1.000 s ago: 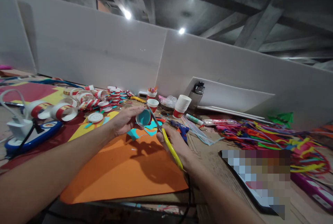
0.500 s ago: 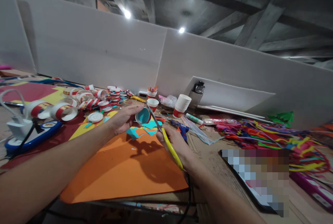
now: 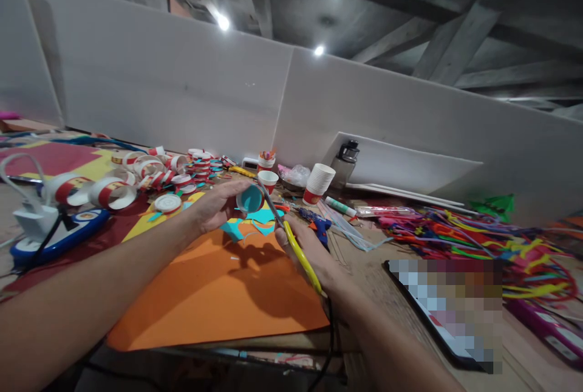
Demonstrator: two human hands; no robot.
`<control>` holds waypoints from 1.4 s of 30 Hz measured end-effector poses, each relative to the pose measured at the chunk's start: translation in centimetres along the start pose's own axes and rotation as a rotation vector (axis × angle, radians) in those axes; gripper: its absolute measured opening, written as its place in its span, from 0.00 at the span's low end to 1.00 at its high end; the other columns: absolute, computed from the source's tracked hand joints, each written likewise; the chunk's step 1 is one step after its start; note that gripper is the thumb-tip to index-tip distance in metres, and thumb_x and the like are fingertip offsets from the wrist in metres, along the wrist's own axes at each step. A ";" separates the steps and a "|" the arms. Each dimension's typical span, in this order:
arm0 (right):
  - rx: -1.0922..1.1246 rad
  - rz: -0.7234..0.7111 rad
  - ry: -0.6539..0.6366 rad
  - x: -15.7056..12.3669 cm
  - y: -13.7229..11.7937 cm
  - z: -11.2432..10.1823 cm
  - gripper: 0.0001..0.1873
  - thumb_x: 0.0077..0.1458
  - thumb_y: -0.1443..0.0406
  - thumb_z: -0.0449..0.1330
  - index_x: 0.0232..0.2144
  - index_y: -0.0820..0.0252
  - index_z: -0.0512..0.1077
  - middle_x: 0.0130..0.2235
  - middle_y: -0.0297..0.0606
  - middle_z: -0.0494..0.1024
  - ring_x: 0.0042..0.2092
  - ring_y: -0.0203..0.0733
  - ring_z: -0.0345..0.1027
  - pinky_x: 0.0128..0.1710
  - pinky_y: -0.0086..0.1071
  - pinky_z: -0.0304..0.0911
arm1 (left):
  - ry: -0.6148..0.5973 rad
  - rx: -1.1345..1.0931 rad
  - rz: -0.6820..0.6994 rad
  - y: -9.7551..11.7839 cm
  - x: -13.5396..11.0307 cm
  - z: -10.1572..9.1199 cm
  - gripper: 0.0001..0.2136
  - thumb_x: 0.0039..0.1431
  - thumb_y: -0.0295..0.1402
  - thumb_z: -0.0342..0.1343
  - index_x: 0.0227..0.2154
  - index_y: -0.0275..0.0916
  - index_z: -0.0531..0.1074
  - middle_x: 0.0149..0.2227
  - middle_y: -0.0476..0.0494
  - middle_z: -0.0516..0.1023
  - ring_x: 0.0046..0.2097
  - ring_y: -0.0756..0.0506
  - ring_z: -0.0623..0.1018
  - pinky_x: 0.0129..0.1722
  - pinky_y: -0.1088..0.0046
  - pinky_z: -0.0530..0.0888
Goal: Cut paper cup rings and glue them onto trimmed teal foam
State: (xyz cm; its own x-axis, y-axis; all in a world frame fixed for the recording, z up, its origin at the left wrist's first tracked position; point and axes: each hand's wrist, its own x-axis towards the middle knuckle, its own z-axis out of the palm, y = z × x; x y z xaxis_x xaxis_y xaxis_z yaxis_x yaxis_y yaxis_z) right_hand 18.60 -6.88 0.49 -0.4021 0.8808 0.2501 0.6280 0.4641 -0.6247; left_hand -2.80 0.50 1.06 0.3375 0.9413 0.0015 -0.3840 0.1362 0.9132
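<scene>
My left hand (image 3: 217, 206) is closed around a short piece of paper cup (image 3: 250, 199), its turquoise round face turned toward me. In my right hand (image 3: 303, 245) is a pair of scissors (image 3: 299, 252) with yellow handles. Their metal blades point up and left, next to the cup piece's right edge; whether they touch it I cannot tell. Below both hands lie turquoise paper scraps (image 3: 262, 216) on an orange sheet (image 3: 218, 295). A white and red paper cup (image 3: 268, 181) stands just behind the blades.
Cut cup rings (image 3: 112, 191) and a stack of paper cups (image 3: 319, 184) stand farther back. A blue glue gun (image 3: 321, 226) lies right of my right hand. Colourful pipe cleaners (image 3: 478, 240) and a tablet-like device (image 3: 449, 313) fill the right side. A blue-edged power strip (image 3: 59, 237) sits left.
Both hands keep nearly the same place, with the cup piece and scissors still held. The cup piece's face seems turned very slightly.
</scene>
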 end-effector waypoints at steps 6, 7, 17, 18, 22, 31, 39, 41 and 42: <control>-0.007 -0.006 0.023 0.2 0.3 0.2 0.20 0.62 0.48 0.46 0.29 0.57 0.59 0.27 0.31 0.63 0.30 0.36 0.56 0.30 0.30 0.52 | -0.008 0.003 -0.007 0.0 0.0 0.0 0.09 0.57 0.34 0.57 0.37 0.35 0.76 0.32 0.43 0.77 0.28 0.50 0.74 0.21 0.75 0.72; -0.009 -0.009 0.027 0.2 0.4 0.2 0.20 0.62 0.48 0.46 0.29 0.57 0.59 0.27 0.30 0.62 0.30 0.36 0.56 0.30 0.30 0.52 | -0.013 0.006 -0.007 0.0 0.0 -0.1 0.10 0.57 0.35 0.58 0.37 0.34 0.76 0.32 0.43 0.76 0.28 0.50 0.74 0.21 0.75 0.71; 0.004 0.032 0.025 0.1 0.3 0.3 0.20 0.61 0.48 0.49 0.28 0.57 0.59 0.25 0.29 0.62 0.27 0.34 0.55 0.28 0.29 0.50 | -0.020 0.019 0.001 -0.2 0.3 -0.5 0.10 0.54 0.36 0.60 0.36 0.35 0.76 0.31 0.44 0.76 0.28 0.50 0.74 0.23 0.75 0.71; 0.005 0.041 0.023 0.1 0.2 0.3 0.20 0.61 0.48 0.49 0.28 0.57 0.60 0.25 0.29 0.62 0.27 0.34 0.56 0.28 0.29 0.50 | -0.027 0.017 0.002 -0.2 0.4 -0.5 0.10 0.54 0.37 0.61 0.36 0.35 0.76 0.31 0.44 0.75 0.28 0.50 0.74 0.23 0.75 0.72; -0.004 0.030 0.038 0.1 0.0 0.2 0.20 0.60 0.48 0.50 0.28 0.57 0.59 0.25 0.29 0.62 0.28 0.34 0.56 0.29 0.29 0.51 | -0.023 0.029 0.001 -0.2 0.4 -0.6 0.10 0.53 0.37 0.61 0.35 0.36 0.76 0.30 0.45 0.75 0.28 0.50 0.73 0.23 0.75 0.72; 0.013 0.025 0.036 0.0 0.3 0.3 0.20 0.60 0.49 0.52 0.27 0.57 0.59 0.24 0.28 0.59 0.26 0.33 0.53 0.25 0.27 0.47 | -0.046 0.047 -0.003 -0.1 0.4 -0.8 0.12 0.55 0.37 0.61 0.40 0.36 0.76 0.32 0.44 0.76 0.27 0.50 0.74 0.21 0.76 0.71; -0.047 0.138 0.075 0.4 1.6 0.8 0.23 0.59 0.45 0.49 0.27 0.58 0.62 0.25 0.30 0.64 0.27 0.35 0.56 0.27 0.29 0.50 | 0.036 -0.036 0.020 -0.4 1.0 -0.9 0.09 0.59 0.35 0.56 0.38 0.35 0.76 0.36 0.42 0.79 0.31 0.50 0.76 0.24 0.76 0.73; -0.061 0.170 0.081 0.6 1.9 0.8 0.25 0.58 0.44 0.50 0.27 0.58 0.63 0.26 0.32 0.65 0.28 0.36 0.57 0.26 0.29 0.50 | 0.006 -0.077 0.056 -0.4 1.0 -0.8 0.10 0.60 0.34 0.55 0.39 0.34 0.76 0.39 0.40 0.79 0.34 0.49 0.77 0.28 0.74 0.74; -0.058 0.178 0.079 0.6 2.0 0.9 0.25 0.57 0.43 0.50 0.26 0.58 0.63 0.26 0.32 0.65 0.28 0.36 0.57 0.26 0.29 0.50 | -0.012 -0.086 0.087 -0.5 1.0 -0.7 0.10 0.60 0.34 0.55 0.39 0.34 0.76 0.40 0.39 0.79 0.36 0.48 0.77 0.31 0.74 0.75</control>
State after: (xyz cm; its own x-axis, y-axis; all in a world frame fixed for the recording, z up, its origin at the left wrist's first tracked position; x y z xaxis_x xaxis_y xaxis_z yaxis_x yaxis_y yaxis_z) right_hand 19.01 -5.47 -1.21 -0.2289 0.9530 0.1983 0.7231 0.3028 -0.6209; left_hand -2.94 1.58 0.33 0.3102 0.9469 0.0846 -0.4843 0.0808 0.8712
